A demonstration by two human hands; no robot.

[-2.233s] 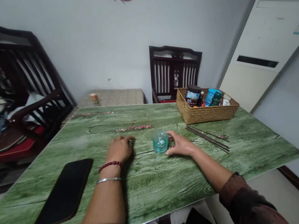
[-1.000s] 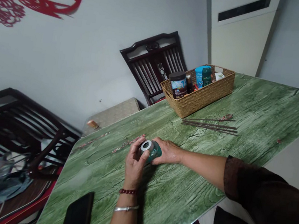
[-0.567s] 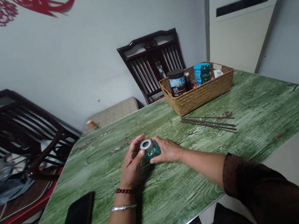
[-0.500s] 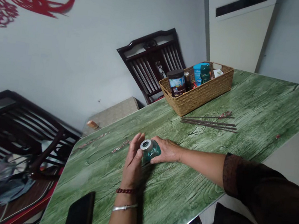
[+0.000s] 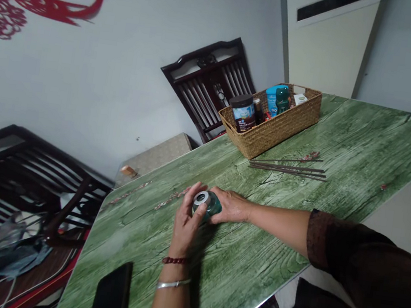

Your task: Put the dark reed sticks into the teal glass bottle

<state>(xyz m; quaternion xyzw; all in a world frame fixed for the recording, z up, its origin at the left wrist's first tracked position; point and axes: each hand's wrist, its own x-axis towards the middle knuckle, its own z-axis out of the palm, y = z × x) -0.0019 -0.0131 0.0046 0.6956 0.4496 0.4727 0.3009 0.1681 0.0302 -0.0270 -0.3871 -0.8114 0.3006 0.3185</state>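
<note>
Teal glass shows between the two hands: it is a small bottle [image 5: 214, 206] over the green table [image 5: 242, 267], with a silver collar [image 5: 197, 202] at its neck. Taking the bottle as the middle of a clock, the right hand [image 5: 230, 206] is at three o'clock, its thumb and fingers wrapped round the glass body. At eight o'clock the left hand [image 5: 185, 221] grips the collar, thumb on the near side, fingers curved along the far side. Both hands are thus clamped on one thing, close together; whether its base touches the table is hidden. Thin dark sticks [image 5: 286, 169] lie at two o'clock, just beside the wicker basket [image 5: 280, 130] at one. A black phone [image 5: 112, 294] lies at seven, well apart from the bottle.
</note>
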